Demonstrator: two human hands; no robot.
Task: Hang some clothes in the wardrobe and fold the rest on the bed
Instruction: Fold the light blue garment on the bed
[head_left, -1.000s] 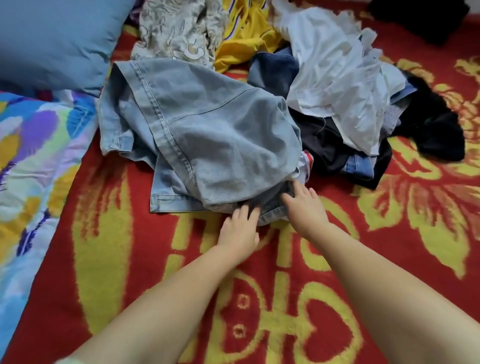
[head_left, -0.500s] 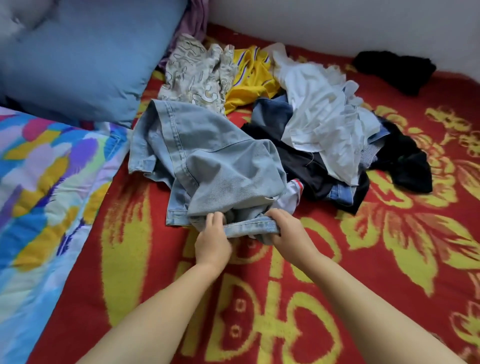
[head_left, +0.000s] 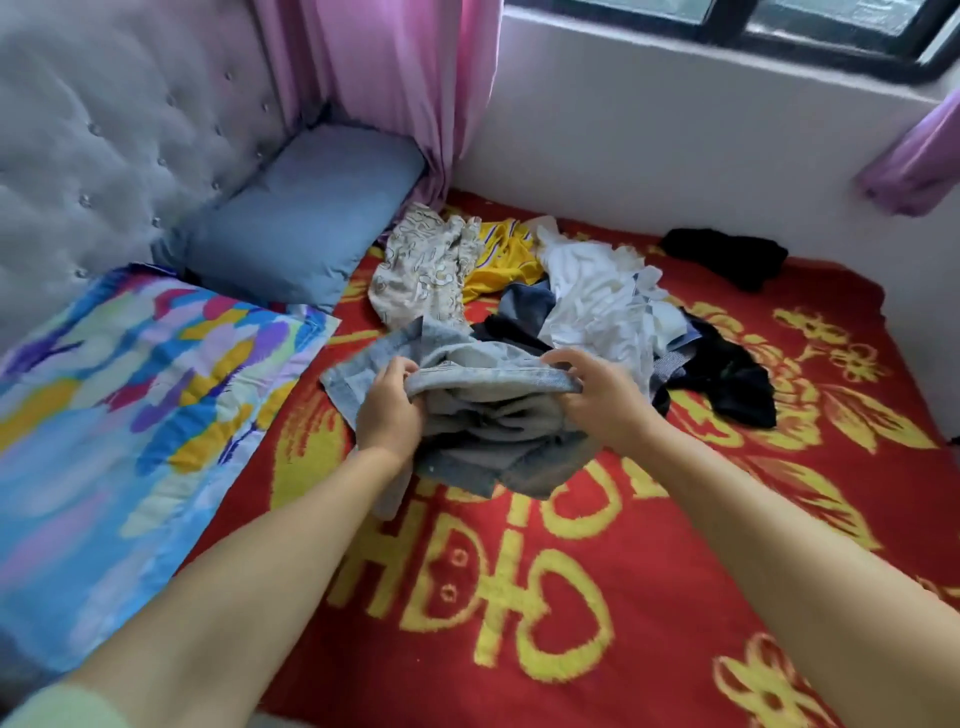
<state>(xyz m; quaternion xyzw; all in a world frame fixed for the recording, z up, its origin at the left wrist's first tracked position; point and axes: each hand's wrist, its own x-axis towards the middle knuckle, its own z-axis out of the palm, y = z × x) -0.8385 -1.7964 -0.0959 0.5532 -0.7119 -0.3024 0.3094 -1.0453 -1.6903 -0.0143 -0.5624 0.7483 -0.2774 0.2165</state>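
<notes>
Jeans: pale denim jeans (head_left: 483, 415) are hanging bunched just above the red blanket (head_left: 519, 597), in front of the pile.
Left hand (head_left: 389, 410): gripping the denim's upper edge.
Right hand (head_left: 597, 400): pinching the same edge, fingers curled.
Pile (head_left: 571, 301): lying heaped and unsorted behind.
Progress: judging early; nothing is showing folded, hanging is remaining.

Soft, even daylight from dark-framed window (head_left: 810, 31) far right; no glare, only faint shadows under crumpled light-blue denim garment (head_left: 483, 415). Slight motion blur throughout, strongest on multicoloured patterned quilt (head_left: 104, 415) near left. Wide-angle bending at edges.
</notes>
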